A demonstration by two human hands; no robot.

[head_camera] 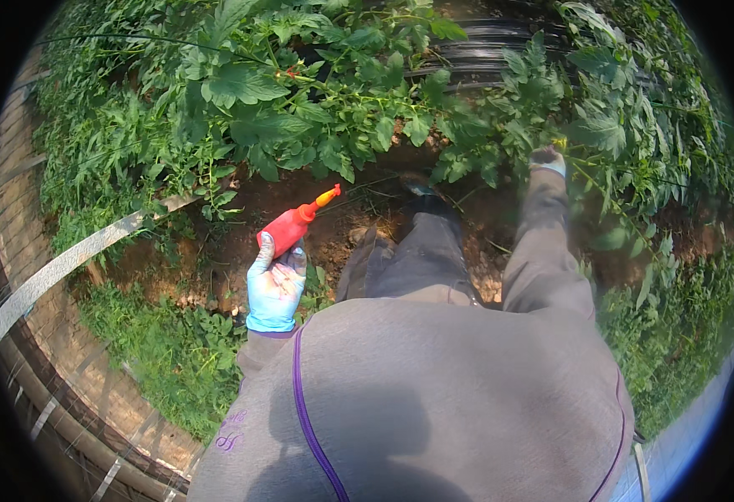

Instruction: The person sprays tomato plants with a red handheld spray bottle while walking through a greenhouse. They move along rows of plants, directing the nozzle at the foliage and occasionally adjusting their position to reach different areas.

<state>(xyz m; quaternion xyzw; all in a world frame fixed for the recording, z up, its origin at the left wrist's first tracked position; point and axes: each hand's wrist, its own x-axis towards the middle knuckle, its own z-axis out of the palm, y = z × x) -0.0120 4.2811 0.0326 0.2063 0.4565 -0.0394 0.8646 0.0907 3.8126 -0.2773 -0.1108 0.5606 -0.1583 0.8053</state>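
Note:
My left hand point(277, 282), in a stained light-blue glove, holds a red plastic squeeze bottle point(285, 231) whose orange and red nozzle tip points up and to the right. My right hand point(548, 160), gloved too, reaches out at the end of the stretched arm into the tomato plants, right beside a small yellow flower point(560, 144). Its fingers are small and dark in the picture, so whether they hold anything does not show. Left of centre, a red mark point(290, 72) shows on a stem of a tomato plant point(248, 85).
Black plastic mulch point(499, 47) covers ground behind the plants. A thin green line point(153, 39) runs through the foliage. At the left a pale strap point(84, 251) crosses towards the curved wall. Bare soil lies round my legs, with low plants point(166, 357) behind on both sides.

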